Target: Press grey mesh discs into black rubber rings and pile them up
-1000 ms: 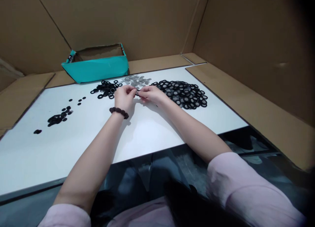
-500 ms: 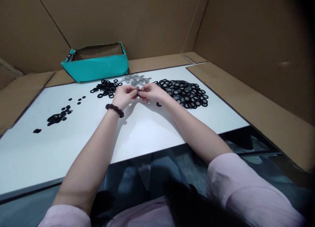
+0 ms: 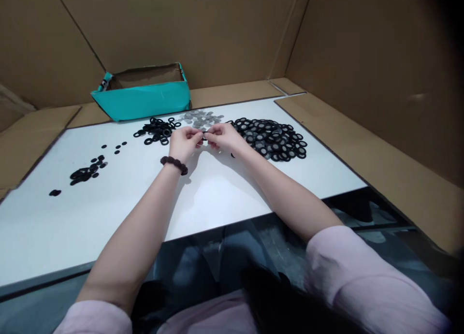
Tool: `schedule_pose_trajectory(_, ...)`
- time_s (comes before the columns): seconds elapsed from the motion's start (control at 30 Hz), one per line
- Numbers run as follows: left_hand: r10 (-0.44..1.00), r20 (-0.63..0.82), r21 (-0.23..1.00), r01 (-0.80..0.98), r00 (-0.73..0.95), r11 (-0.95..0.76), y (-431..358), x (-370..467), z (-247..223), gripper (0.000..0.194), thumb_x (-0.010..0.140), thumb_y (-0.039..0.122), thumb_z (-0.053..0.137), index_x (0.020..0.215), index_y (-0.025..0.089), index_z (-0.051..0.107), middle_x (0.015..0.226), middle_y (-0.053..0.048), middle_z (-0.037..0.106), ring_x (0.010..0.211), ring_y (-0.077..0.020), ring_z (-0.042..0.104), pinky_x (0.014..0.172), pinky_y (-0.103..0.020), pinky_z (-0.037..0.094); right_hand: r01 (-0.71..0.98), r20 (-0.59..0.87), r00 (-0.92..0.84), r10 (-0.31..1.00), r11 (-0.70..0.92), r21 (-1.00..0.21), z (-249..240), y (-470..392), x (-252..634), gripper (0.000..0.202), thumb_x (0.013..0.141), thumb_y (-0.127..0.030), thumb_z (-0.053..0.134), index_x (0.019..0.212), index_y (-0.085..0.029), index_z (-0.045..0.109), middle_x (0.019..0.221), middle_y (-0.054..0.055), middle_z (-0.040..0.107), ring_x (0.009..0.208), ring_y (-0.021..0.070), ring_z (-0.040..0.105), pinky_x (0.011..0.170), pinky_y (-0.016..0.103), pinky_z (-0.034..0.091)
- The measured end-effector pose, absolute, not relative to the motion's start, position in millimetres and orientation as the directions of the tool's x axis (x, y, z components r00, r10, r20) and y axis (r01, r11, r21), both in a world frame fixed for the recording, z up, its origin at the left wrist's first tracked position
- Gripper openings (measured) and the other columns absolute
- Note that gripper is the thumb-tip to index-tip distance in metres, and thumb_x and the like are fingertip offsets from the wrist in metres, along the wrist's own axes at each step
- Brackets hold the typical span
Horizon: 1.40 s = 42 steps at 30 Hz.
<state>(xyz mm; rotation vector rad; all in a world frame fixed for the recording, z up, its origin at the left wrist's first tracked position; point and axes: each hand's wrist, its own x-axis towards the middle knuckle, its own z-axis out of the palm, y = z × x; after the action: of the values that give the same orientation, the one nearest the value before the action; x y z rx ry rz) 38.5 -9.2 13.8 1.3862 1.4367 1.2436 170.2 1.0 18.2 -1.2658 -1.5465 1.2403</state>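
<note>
Over the middle of the white board, my left hand (image 3: 186, 141) and my right hand (image 3: 224, 135) meet, both closed in a pinch on one small black ring (image 3: 205, 135). Fingers cover most of it, and whether a disc sits inside it I cannot tell. Behind my left hand lies a loose heap of black rings (image 3: 155, 129). Just beyond my fingertips spread thin grey discs (image 3: 201, 117). Next to my right hand is a large pile of black rings with grey centres (image 3: 275, 138).
At the left of the white board (image 3: 119, 218) lie several small black discs (image 3: 87, 172), and a few more near the left edge. A teal open box (image 3: 145, 101) stands at the back. Cardboard walls (image 3: 217, 34) rise behind and to the right.
My left wrist has turned and shifted slightly right. The black ring stays between both hands and now shows a flatter edge. The piles look the same.
</note>
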Motion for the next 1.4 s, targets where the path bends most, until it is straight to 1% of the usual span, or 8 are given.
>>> schedule_pose_trajectory(0.2,0.976,0.214,0.939,0.285,-0.045,-0.192,-5,36,12,0.016,0.069,0.012,0.056,0.081,0.010,0.068,0.071,-0.003,0.068,0.064,-0.0120,0.063,0.067,-0.028,0.055,0.115,-0.158,-0.289,0.944,-0.130,-0.985,26,-1,169,0.019,0.085,-0.006,0.055,0.070,-0.015,0.047,0.049,-0.004,0.056,0.044,0.0070,0.055,0.046,0.016,0.046)
schedule_pose_trajectory(0.3,0.975,0.216,0.928,0.322,-0.055,-0.188,-4,36,12,0.015,0.069,0.012,0.058,0.080,0.010,0.068,0.068,-0.003,0.067,0.062,-0.0122,0.062,0.067,-0.028,0.054,0.137,-0.157,-0.291,0.944,-0.121,-0.983,28,-1,170,0.019,0.084,-0.004,0.054,0.071,-0.015,0.046,0.050,-0.003,0.057,0.043,0.0077,0.055,0.045,0.017,0.046)
schedule_pose_trajectory(0.57,0.999,0.002,0.975,0.220,-0.047,0.008,-13,37,22,0.007,0.072,0.015,0.060,0.074,0.009,0.064,0.062,-0.002,0.064,0.056,-0.0106,0.061,0.064,-0.027,0.053,0.201,-0.101,-0.284,0.954,-0.044,-0.979,25,-1,169,0.024,0.085,-0.004,0.051,0.066,-0.015,0.045,0.048,-0.004,0.055,0.040,0.0062,0.053,0.042,0.015,0.042)
schedule_pose_trajectory(0.87,0.994,0.048,0.973,0.230,-0.100,-0.024,-9,39,15,0.003,0.072,0.013,0.058,0.069,0.011,0.058,0.060,-0.002,0.062,0.060,-0.0138,0.064,0.063,-0.029,0.053,0.212,-0.017,-0.217,0.976,0.030,-0.977,23,-1,170,0.021,0.081,-0.007,0.058,0.065,-0.015,0.047,0.050,-0.003,0.056,0.045,0.0071,0.055,0.043,0.015,0.042)
schedule_pose_trajectory(0.97,0.991,0.090,0.961,0.269,-0.097,-0.061,-10,40,12,0.005,0.074,0.016,0.056,0.072,0.012,0.059,0.062,-0.003,0.063,0.060,-0.0146,0.064,0.064,-0.030,0.054,0.221,-0.005,-0.208,0.978,0.042,-0.974,22,-1,170,0.022,0.080,-0.007,0.060,0.064,-0.015,0.047,0.048,-0.004,0.054,0.043,0.0066,0.053,0.041,0.014,0.040)
schedule_pose_trajectory(1.1,0.970,0.235,0.876,0.445,-0.063,-0.183,-11,40,8,0.012,0.075,0.017,0.053,0.080,0.013,0.063,0.069,-0.004,0.066,0.067,-0.0155,0.063,0.071,-0.031,0.053,0.192,-0.064,-0.220,0.973,-0.021,-0.981,20,1,169,0.021,0.081,-0.007,0.059,0.064,-0.015,0.048,0.047,-0.005,0.053,0.040,0.0052,0.049,0.040,0.014,0.038)
schedule_pose_trajectory(1.27,0.937,0.349,0.776,0.554,0.018,-0.300,-13,40,11,0.022,0.074,0.014,0.050,0.090,0.014,0.066,0.084,-0.005,0.068,0.078,-0.0158,0.062,0.080,-0.030,0.049,0.074,-0.159,-0.240,0.958,-0.146,-0.987,23,1,170,0.020,0.082,-0.006,0.057,0.066,-0.015,0.049,0.054,-0.002,0.057,0.048,0.0067,0.055,0.045,0.015,0.043)
schedule_pose_trajectory(1.4,0.924,0.382,0.756,0.568,0.019,-0.325,-15,41,14,0.024,0.072,0.012,0.050,0.091,0.016,0.065,0.080,-0.004,0.067,0.077,-0.0153,0.060,0.078,-0.028,0.048,0.117,-0.176,-0.248,0.953,-0.151,-0.982,26,0,172,0.020,0.081,-0.007,0.059,0.064,-0.015,0.050,0.057,-0.001,0.059,0.051,0.0078,0.058,0.046,0.016,0.044)
